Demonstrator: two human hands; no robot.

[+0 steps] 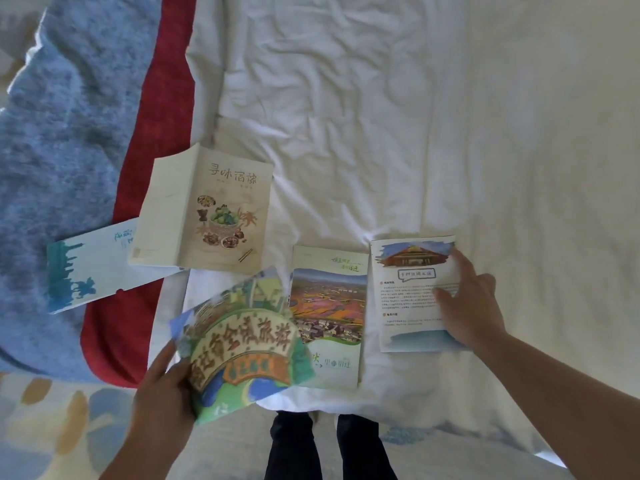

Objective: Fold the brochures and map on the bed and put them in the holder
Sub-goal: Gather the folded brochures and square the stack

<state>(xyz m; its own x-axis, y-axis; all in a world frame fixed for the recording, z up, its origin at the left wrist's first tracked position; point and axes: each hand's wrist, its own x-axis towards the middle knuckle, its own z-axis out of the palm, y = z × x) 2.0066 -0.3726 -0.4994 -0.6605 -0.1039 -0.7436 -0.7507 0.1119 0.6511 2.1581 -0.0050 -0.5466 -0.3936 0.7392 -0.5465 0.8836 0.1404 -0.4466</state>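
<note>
Left hand (pixel 162 389) grips the folded map (pixel 239 344), blurred, at the bed's (pixel 381 116) near edge; right hand (pixel 465 306), fingers spread, presses a brochure (pixel 405 296).

The person wears dark trousers (pixel 298 445), close to black, of plain smooth cloth. Both legs show as two narrow dark columns at the bottom of the view, with a slim gap between them. The left forearm (pixel 138 445) and the right forearm (pixel 571 393) are bare along all of their visible length, down to the wrists. The left grip (pixel 162 393) and the right grip (pixel 467 306) are bare as well, fingers uncovered.
</note>
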